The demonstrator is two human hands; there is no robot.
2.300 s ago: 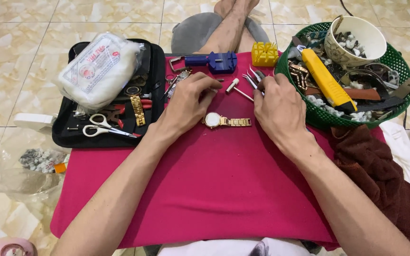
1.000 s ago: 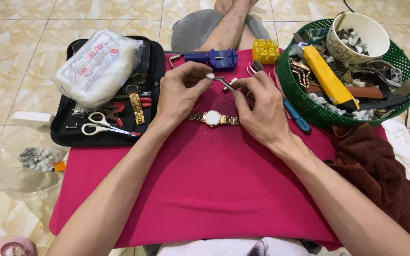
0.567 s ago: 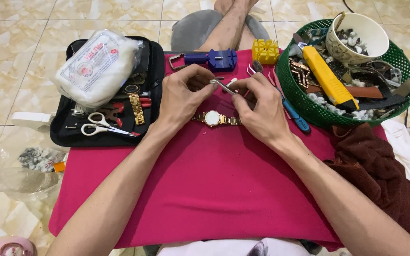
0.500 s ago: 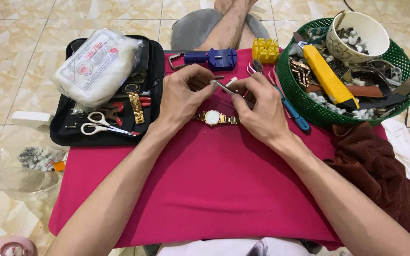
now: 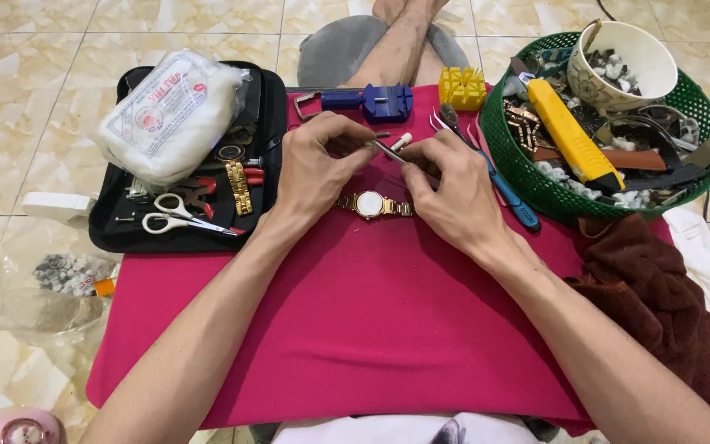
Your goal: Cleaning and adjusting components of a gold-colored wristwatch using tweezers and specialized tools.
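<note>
A gold wristwatch (image 5: 370,204) with a white dial lies flat on the magenta cloth (image 5: 355,329). Just above it, my left hand (image 5: 315,163) and my right hand (image 5: 445,185) meet around a thin metal tool (image 5: 389,150). My left fingers pinch one end of it, while my right fingers close on the other end. A small white-tipped piece (image 5: 402,141) lies right behind the tool. Neither hand touches the watch.
A black tool case (image 5: 121,234) at left holds scissors (image 5: 181,222), a gold band piece and a white bag of cotton (image 5: 170,111). A green basket (image 5: 507,156) at right holds a yellow knife and cup. Blue tool (image 5: 371,101), yellow block (image 5: 462,86), brown towel (image 5: 659,312).
Both hands lifted off the cloth beside the watch and came together above it, taking up the thin metal tool. The watch stayed in place.
</note>
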